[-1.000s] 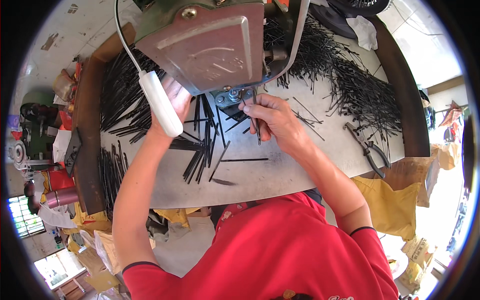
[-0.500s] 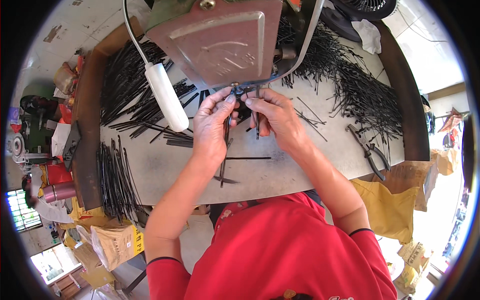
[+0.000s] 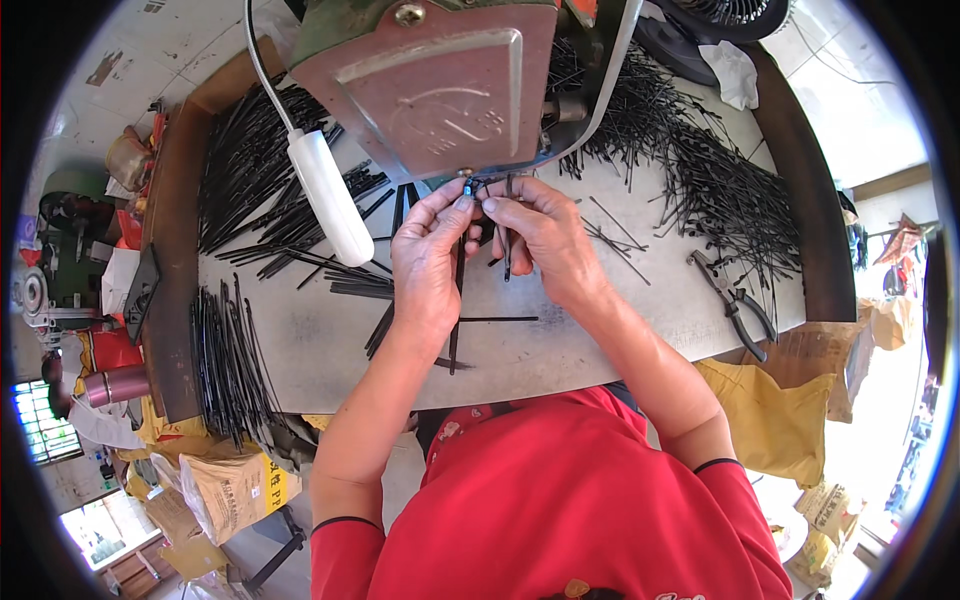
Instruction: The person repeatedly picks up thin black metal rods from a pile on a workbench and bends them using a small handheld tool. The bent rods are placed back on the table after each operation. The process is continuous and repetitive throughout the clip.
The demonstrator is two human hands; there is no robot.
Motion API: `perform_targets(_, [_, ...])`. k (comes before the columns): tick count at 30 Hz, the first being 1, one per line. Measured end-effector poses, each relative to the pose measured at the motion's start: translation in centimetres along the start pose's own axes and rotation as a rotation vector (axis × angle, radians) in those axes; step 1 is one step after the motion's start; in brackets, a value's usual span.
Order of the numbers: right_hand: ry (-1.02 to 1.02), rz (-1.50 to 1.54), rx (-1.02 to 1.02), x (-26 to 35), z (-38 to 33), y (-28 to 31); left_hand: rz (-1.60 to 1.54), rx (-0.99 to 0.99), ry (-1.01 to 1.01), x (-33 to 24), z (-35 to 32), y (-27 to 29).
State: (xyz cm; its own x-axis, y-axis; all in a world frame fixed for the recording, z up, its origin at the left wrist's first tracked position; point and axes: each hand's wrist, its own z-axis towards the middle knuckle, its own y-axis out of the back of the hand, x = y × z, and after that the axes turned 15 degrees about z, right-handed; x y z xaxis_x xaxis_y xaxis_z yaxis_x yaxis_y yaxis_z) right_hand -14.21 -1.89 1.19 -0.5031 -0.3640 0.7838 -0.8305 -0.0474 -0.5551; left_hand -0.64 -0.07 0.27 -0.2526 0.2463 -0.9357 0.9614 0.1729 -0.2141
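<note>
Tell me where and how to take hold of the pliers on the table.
The pliers look best gripped by their black handles, coming from the near right: they lie flat, handles splayed toward the near edge of the table, while the metal head points away from it.

Dark fan (image 3: 738, 20) (white scrap (image 3: 734, 76) beside)

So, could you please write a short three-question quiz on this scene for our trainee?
1. True or false: the pliers lie to the right of the right hand.
2. Multiple choice: what does the left hand hold? A) the pliers; B) a long black strip; C) nothing.
3. Fill the gap: the person's shirt is ____.

Key: 1. True. 2. B. 3. Red.
</note>
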Motion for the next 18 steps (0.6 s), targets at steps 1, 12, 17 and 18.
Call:
perform_targets(1, [0.003, -0.002, -0.003, -0.04, 0.04, 0.0, 0.0, 0.003, -0.001, -0.06, -0.02, -0.02])
perform_targets(12, [0.032, -0.01, -0.008, -0.04, -0.09, -0.22, -0.028, -0.005, -0.02, 0.27, 0.36, -0.07])
perform_targets(17, [0.072, -0.036, -0.002, -0.4, 0.01, -0.17, -0.033, -0.018, -0.034, 0.44, 0.4, -0.26])
perform_targets(18, [0.09, -0.052, 0.001, -0.47, 0.04, -0.14, -0.038, -0.028, -0.033, 0.42, 0.28, -0.42])
